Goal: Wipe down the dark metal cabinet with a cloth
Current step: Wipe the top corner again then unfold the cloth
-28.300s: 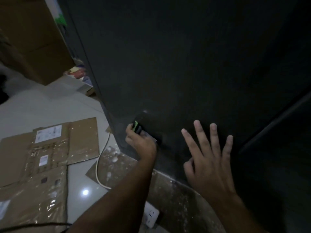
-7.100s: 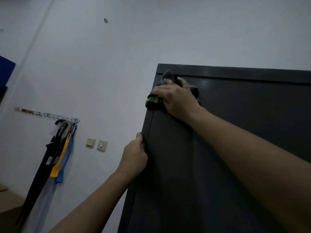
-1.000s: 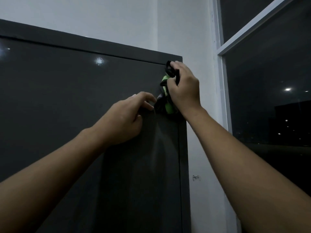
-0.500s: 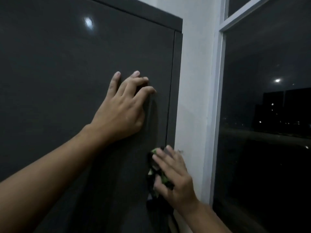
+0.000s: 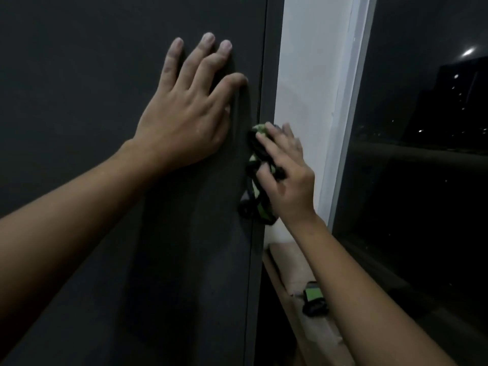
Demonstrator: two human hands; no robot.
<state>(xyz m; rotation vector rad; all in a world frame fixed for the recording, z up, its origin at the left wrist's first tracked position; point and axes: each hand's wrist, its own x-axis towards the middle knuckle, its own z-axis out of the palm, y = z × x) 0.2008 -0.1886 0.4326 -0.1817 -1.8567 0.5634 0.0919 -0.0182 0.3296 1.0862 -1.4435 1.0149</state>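
One wide-angle view is taken from the person's head, faced forward and somewhat downward. The dark grey metal cabinet (image 5: 105,75) is seen close up, filling the left; a white wall strip (image 5: 303,75) and a dark window pane (image 5: 422,207) are caught rightward.

- White painted wall strip (image 5: 303,88): running top to bottom, just left of the window.
- Pale window frame bar (image 5: 348,101): standing upright, leaning slightly in the wide-angle view.
- Dark glass window pane (image 5: 422,180): showing a bright round light spot (image 5: 468,52) and a dim tall building with small lit dots (image 5: 454,101).
- Tan flat ledge (image 5: 285,260): lying below the wall strip.
- Small green-and-black object (image 5: 313,299): resting on the ledge; its kind is unclear.
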